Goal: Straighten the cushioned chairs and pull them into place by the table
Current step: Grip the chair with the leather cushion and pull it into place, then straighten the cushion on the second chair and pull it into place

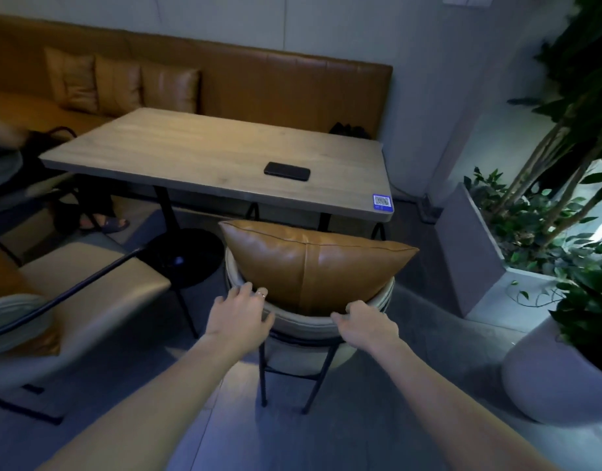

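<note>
Gripping chair (pixel 306 329) backrest rim: left hand (pixel 239 316) fingers spread, right hand (pixel 366 323) fingers curled over it, apparently for squaring toward table (pixel 204 154) near edge; cushion (pixel 313 263) upright.

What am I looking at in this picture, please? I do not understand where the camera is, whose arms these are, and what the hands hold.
There is only one picture. The camera sits on a person's head and looks forward and down, so the two bare arms belong to that person.

The left hand and the right hand rest on the curved back rim of a pale chair. The fingers curl over the rim, so both appear to grip it. A brown cushion stands upright in the chair.

Beyond it is a wooden table. On it lie a dark phone and a small blue sticker at the near right corner. A second chair stands at the left, and plants at the right.
</note>
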`<state>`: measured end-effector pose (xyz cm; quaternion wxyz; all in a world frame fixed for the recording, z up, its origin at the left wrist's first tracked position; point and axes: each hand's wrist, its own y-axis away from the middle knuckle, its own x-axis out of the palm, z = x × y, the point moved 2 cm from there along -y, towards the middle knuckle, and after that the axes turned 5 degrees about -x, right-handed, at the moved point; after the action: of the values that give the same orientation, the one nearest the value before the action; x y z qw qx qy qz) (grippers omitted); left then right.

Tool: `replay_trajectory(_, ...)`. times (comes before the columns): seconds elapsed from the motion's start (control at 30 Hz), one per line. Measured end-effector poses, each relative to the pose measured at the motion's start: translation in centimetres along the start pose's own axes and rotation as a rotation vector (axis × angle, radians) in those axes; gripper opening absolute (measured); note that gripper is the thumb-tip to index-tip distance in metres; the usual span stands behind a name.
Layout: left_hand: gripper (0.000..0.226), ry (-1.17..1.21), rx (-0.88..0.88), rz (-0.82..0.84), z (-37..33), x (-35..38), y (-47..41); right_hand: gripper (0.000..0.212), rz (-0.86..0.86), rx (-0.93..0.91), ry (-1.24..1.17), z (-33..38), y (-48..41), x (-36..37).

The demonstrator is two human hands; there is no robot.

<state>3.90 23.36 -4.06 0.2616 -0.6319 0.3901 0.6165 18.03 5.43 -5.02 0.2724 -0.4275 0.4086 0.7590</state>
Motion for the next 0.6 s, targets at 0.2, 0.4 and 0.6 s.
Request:
replay_trajectory(0.2,0.054,-0.016,0.06,-0.327,6.9,-13.0,3.6,0.041,-0.354,-0.249,0.145,12.1,7.3,-7.9)
replay_trajectory(0.4,0.058,-0.05,0.044,-0.545,18.1,-23.5,8.9,0.052,-0.659,-0.462,0.258,26.5,15.2,-11.5)
replay_trajectory(0.6,0.059,0.016,0.056,-0.734,30.3,-30.2,16.4,0.058,-0.932,-0.613,0.235,39.3,21.9,-10.8)
